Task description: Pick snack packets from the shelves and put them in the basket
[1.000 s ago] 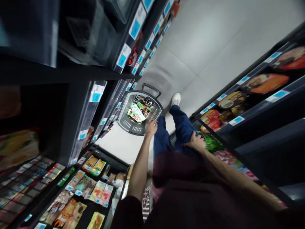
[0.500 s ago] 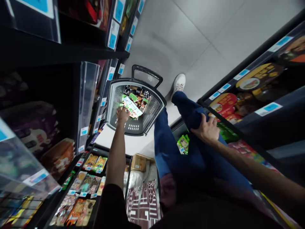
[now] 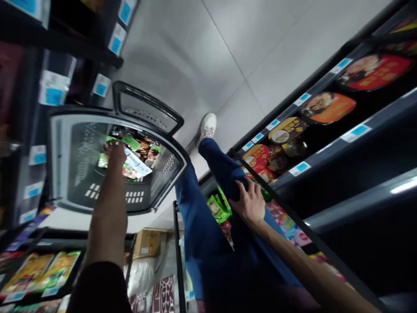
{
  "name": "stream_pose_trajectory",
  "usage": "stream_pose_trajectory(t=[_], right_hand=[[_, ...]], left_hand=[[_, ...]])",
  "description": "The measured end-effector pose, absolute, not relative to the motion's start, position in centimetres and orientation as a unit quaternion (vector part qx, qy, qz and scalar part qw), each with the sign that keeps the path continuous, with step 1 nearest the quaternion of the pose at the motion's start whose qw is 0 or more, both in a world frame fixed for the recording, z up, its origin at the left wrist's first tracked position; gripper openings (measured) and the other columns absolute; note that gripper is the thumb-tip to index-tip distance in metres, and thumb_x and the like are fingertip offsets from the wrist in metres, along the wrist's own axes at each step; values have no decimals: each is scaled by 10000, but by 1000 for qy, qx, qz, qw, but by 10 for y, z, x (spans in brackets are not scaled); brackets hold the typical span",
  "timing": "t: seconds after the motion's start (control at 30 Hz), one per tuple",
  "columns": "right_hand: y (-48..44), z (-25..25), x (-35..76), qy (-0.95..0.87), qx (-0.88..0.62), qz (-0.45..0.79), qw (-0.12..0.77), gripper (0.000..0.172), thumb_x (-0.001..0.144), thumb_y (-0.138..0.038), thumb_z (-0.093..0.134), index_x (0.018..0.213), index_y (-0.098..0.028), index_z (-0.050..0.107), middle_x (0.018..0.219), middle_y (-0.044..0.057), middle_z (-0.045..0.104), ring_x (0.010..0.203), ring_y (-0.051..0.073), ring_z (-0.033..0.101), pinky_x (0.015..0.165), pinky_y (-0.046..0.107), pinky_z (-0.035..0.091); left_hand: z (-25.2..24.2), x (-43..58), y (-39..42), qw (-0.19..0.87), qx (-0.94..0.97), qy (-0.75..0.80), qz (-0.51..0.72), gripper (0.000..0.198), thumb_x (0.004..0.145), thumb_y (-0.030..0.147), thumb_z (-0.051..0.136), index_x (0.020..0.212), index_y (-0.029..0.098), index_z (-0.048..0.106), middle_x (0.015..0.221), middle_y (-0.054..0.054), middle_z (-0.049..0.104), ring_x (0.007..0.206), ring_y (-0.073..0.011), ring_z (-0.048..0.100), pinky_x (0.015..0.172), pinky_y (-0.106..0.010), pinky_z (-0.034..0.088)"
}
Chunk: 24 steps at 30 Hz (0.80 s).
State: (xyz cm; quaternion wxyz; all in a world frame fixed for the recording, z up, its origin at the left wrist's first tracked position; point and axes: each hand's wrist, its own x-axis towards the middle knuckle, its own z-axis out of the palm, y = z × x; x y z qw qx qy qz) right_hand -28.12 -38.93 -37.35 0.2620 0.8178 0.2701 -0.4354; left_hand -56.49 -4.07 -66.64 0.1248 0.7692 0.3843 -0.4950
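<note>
My left hand [image 3: 115, 152] is down inside a grey shopping basket [image 3: 78, 169], above its left part. Its fingers are among several snack packets [image 3: 130, 143], beside a white-and-green packet [image 3: 137, 164]. They are blurred and partly hidden, so I cannot tell whether they grip one. On my bent knee, over blue jeans [image 3: 218, 165], rests my right hand [image 3: 250, 203], fingers spread and holding nothing. The basket's black handle [image 3: 148, 106] leans out over its far rim.
Shelves with price tags [image 3: 53, 87] run along the left. Lidded food bowls [image 3: 329, 108] sit on a shelf at right. A cardboard box [image 3: 146, 243] and bagged snacks [image 3: 55, 271] are low in front. My white shoe [image 3: 208, 125] stands on the tiled floor [image 3: 234, 43].
The view has shifted, so the basket appears larger and further left. My left hand has reached deeper among the packets. My right hand stays on my knee.
</note>
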Motion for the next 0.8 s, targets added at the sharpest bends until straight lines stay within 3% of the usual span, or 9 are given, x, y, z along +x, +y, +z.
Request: stream_pose_trajectory(t=[0.13, 0.3, 0.4, 0.47, 0.57, 0.63, 0.73, 0.8], right_hand=[[-393, -371, -279, 293, 809, -433, 268, 585, 782, -437, 612, 1320, -258, 469, 1404, 117, 401, 1210, 348, 387, 875, 439, 482], [-392, -368, -279, 303, 813, -422, 265, 552, 789, -448, 589, 1304, -272, 490, 1388, 101, 421, 1180, 340, 406, 813, 423, 496], [-394, -370, -282, 306, 814, -415, 266, 565, 784, -450, 594, 1309, -273, 486, 1391, 102, 419, 1183, 342, 406, 815, 428, 498], [-396, -371, -283, 307, 816, -406, 274, 571, 780, -453, 600, 1311, -275, 484, 1397, 104, 414, 1191, 347, 401, 819, 434, 500], [-397, -374, -284, 312, 813, -402, 283, 577, 778, -464, 604, 1313, -282, 482, 1407, 100, 410, 1200, 350, 393, 813, 435, 507], [-397, -375, -285, 319, 807, -408, 285, 585, 775, -462, 608, 1316, -280, 480, 1409, 100, 409, 1197, 350, 391, 819, 431, 506], [-398, -374, -289, 320, 803, -414, 286, 597, 775, -456, 605, 1325, -269, 468, 1404, 109, 405, 1200, 350, 380, 828, 423, 496], [-401, -371, -295, 314, 801, -422, 285, 605, 779, -452, 600, 1333, -260, 452, 1403, 118, 397, 1205, 352, 371, 824, 418, 489]], left_hand=[[-645, -575, -61, 123, 764, 415, -479, 349, 898, 70, 400, 1240, 75, 471, 1238, -77, 553, 1147, -236, 463, 967, -356, 398], [-611, -583, -69, 198, 730, 466, -459, 570, 807, 191, 600, 1348, 137, 426, 1429, -152, 399, 1252, -310, 413, 966, -405, 443], [-621, -586, -62, 211, 737, 467, -441, 686, 838, 215, 615, 1437, 126, 294, 1524, -115, 298, 1320, -276, 325, 1032, -379, 391], [-638, -587, -59, 204, 721, 479, -457, 683, 885, 268, 601, 1449, 130, 242, 1494, -92, 344, 1274, -245, 355, 1011, -348, 384], [-662, -588, -63, 187, 691, 504, -483, 561, 917, 336, 577, 1382, 147, 328, 1340, -47, 472, 1156, -216, 425, 943, -339, 393], [-666, -590, -72, 173, 709, 497, -469, 443, 955, 350, 511, 1322, 125, 410, 1304, -36, 477, 1179, -226, 386, 960, -357, 366], [-644, -592, -84, 141, 764, 454, -436, 362, 1005, 346, 388, 1229, 99, 528, 1287, -41, 483, 1238, -238, 316, 1009, -378, 315], [-612, -592, -87, 137, 774, 430, -444, 337, 992, 317, 404, 1169, 98, 588, 1253, -69, 526, 1227, -244, 360, 1002, -384, 329]])
